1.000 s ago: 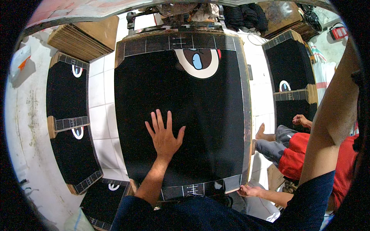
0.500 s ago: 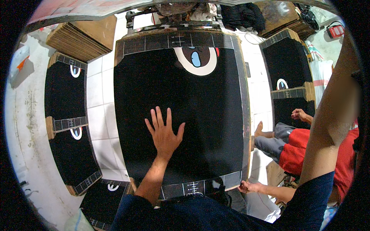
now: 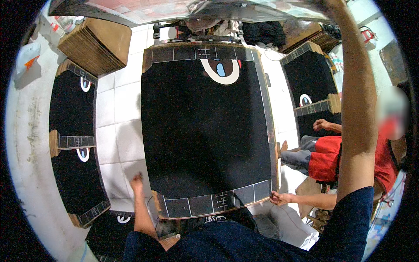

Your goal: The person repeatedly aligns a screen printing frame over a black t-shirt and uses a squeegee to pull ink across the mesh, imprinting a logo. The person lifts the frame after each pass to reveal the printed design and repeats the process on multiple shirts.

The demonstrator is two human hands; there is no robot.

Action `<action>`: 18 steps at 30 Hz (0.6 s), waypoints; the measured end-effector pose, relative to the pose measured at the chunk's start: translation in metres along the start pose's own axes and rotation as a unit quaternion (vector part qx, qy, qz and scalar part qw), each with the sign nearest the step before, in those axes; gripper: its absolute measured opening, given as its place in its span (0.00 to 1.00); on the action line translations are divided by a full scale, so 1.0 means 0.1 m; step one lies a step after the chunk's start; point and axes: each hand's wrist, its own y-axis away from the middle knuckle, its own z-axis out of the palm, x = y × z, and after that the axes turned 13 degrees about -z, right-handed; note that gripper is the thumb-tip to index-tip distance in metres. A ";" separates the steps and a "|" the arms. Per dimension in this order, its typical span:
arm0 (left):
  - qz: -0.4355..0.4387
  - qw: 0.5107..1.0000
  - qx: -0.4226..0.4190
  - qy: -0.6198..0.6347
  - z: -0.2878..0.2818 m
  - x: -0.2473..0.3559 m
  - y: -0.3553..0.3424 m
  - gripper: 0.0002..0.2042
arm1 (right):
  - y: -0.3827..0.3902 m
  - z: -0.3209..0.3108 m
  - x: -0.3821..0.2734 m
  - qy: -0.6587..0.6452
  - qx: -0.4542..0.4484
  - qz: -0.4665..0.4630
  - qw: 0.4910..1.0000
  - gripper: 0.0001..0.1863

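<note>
A board (image 3: 205, 131) covered in black material lies in the centre, with grid-marked end strips and a printed eye (image 3: 220, 70) at its far edge. My left hand (image 3: 137, 179) is off the board, just beside its lower left edge; its fingers are too dark and small to make out. My right arm (image 3: 358, 109) reaches up the right side to a large pale framed panel (image 3: 192, 11) along the top; the hand itself is out of sight. A co-worker's hand (image 3: 279, 197) grips or touches the board's near right corner; their other hand (image 3: 322, 124) is farther back.
Similar black boards (image 3: 72, 109) line the left and others (image 3: 307, 74) the right, by stacked brown sheets (image 3: 94, 41) and a dark bundle (image 3: 262, 32). A co-worker in red (image 3: 325, 157) sits at the right. White tiles (image 3: 113, 109) show between boards.
My left hand has left the black surface, moving left and down. My raised right arm has shifted inward and more upright, and more of the overhead panel shows.
</note>
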 end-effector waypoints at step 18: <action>-0.147 0.975 -0.166 0.032 0.92 -1.68 0.49 0.16 | 0.40 0.32 0.01 0.090 0.000 -0.129 0.988 0.31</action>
